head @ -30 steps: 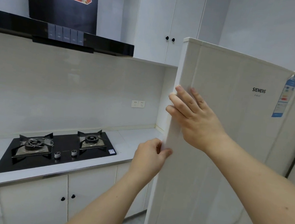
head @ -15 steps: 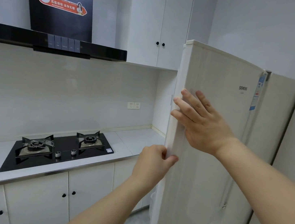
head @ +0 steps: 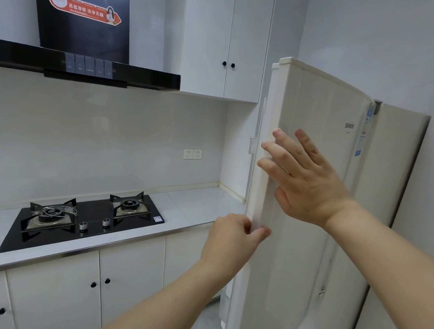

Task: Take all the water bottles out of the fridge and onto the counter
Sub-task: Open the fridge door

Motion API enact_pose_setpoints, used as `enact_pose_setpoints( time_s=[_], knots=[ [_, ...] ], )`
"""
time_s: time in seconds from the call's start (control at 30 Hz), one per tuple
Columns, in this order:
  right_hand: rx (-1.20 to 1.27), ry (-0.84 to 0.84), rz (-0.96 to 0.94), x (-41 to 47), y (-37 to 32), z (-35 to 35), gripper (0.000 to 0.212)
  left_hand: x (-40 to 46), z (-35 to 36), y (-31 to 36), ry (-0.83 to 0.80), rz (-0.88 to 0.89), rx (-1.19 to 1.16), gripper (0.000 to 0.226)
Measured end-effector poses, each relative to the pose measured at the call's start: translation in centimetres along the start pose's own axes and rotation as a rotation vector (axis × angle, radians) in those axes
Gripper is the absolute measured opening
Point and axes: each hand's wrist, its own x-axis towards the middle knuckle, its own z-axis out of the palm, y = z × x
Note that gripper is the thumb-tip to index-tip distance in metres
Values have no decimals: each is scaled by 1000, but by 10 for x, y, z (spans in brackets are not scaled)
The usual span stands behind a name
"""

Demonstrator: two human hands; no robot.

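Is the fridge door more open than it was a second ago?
Yes. The fridge door has swung further out, so you now see more of its edge. The left hand still pinches that edge low down, and the right hand still lies flat on the front. No bottles show yet. The stove and counter look unchanged.

Fridge (head: 316, 206) right of counter (head: 199, 203); stove (head: 85, 221) on counter, hood (head: 76, 63) above it

We note two bare forearms, no sleeves in view, left hand (head: 231, 236) and right hand (head: 305, 182) ungloved, short trimmed nails on the fingers (head: 271, 166), wrists without watch or jewellery.
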Motion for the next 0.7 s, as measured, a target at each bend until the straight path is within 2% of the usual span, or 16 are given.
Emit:
enact_pose_setpoints(
  time_s=[0.17, 0.4, 0.7],
  knots=[
    [84, -1, -30, 26, -6, -17, 46, 5, -27, -20, 5, 63, -90, 45],
    [190, -24, 7, 88, -54, -3, 48, 34, -94, -69, 99, 91, 273, 49],
    [266, -131, 26, 182, -136, 52, 53, 71, -212, -147, 201, 7, 358, 51]
  ],
)
